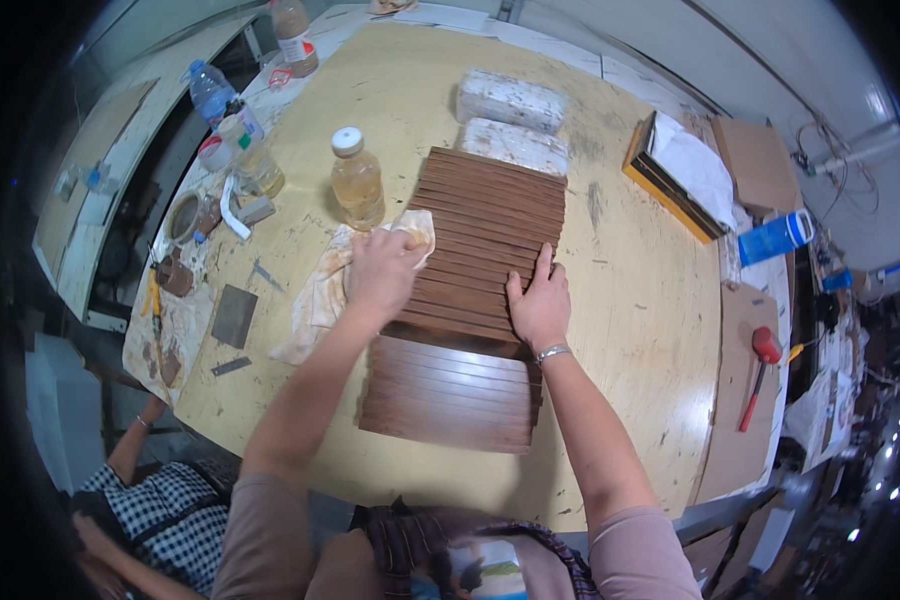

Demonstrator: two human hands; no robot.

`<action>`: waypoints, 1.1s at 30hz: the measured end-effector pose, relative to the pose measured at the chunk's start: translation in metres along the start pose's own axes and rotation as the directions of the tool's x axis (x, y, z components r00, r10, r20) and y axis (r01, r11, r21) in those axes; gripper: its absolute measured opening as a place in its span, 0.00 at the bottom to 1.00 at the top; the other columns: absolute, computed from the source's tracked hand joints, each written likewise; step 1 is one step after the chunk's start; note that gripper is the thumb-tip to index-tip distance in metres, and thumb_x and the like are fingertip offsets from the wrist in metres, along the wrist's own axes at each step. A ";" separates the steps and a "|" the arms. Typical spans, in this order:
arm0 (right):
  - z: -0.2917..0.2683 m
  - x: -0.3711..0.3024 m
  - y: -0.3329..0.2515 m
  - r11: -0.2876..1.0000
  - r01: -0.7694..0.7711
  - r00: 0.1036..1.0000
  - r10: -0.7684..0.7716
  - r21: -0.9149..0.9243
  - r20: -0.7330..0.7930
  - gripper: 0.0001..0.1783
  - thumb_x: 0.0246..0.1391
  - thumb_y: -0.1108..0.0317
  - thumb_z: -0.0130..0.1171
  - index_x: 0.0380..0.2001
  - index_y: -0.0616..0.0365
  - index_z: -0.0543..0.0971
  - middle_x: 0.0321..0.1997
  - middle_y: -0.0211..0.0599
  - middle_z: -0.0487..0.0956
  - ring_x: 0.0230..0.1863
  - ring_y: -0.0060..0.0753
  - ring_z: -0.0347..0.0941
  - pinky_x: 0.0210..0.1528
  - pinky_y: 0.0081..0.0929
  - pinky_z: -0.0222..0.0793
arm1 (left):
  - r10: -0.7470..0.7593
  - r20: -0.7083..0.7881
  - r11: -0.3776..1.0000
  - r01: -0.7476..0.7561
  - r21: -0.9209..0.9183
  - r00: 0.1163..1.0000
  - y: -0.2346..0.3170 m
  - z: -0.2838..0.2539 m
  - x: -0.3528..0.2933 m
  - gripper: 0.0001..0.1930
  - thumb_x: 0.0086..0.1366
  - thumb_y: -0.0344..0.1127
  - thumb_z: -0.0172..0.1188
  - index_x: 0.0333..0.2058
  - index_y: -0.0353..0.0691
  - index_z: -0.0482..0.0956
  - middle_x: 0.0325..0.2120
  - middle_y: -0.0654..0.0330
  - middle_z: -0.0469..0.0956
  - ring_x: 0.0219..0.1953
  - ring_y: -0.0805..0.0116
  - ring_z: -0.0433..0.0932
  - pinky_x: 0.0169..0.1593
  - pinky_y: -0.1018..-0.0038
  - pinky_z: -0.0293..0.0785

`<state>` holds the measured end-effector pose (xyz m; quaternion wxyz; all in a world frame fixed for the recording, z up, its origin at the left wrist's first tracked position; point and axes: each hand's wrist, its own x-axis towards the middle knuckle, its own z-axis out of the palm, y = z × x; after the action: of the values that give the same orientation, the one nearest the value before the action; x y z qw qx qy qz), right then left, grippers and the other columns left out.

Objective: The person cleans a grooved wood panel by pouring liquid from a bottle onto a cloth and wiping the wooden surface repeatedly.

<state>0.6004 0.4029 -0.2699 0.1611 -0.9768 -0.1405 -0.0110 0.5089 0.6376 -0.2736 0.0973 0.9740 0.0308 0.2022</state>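
Note:
My left hand (382, 272) is closed on a stained white cloth (320, 295), at the left edge of a row of dark brown wooden slats (480, 220). Part of the cloth trails down onto the table. On the right edge of the same slats lies my right hand (542, 305), fingers spread and holding nothing. Nearer to me, a second group of brown slats (450, 395) shows a glossy surface. A bottle of pale yellow liquid with a white cap (357, 185) stands just beyond the cloth.
Two wrapped white blocks (510, 100) lie beyond the slats. Bottles (255, 160), a tape roll (185, 218) and a metal plate (234, 317) sit at left. At right are a red mallet (766, 345) and blue bottle (775, 238). Another person (160, 500) is at lower left.

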 end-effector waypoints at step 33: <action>-0.010 0.001 -0.003 0.995 -0.058 0.994 0.050 0.076 0.099 0.43 0.58 0.49 0.53 0.69 0.62 0.53 0.52 0.53 0.69 0.49 0.50 0.71 0.54 0.42 0.66 | -0.121 0.046 0.992 0.120 0.025 0.992 0.011 -0.009 0.007 0.11 0.61 0.40 0.61 0.43 0.53 0.84 0.43 0.68 0.77 0.45 0.66 0.71 0.56 0.65 0.62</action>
<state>0.6009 0.4025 -0.2597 0.1926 -0.9726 -0.1221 0.0463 0.5113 0.6291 -0.2603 0.0991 0.9760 0.0898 0.1721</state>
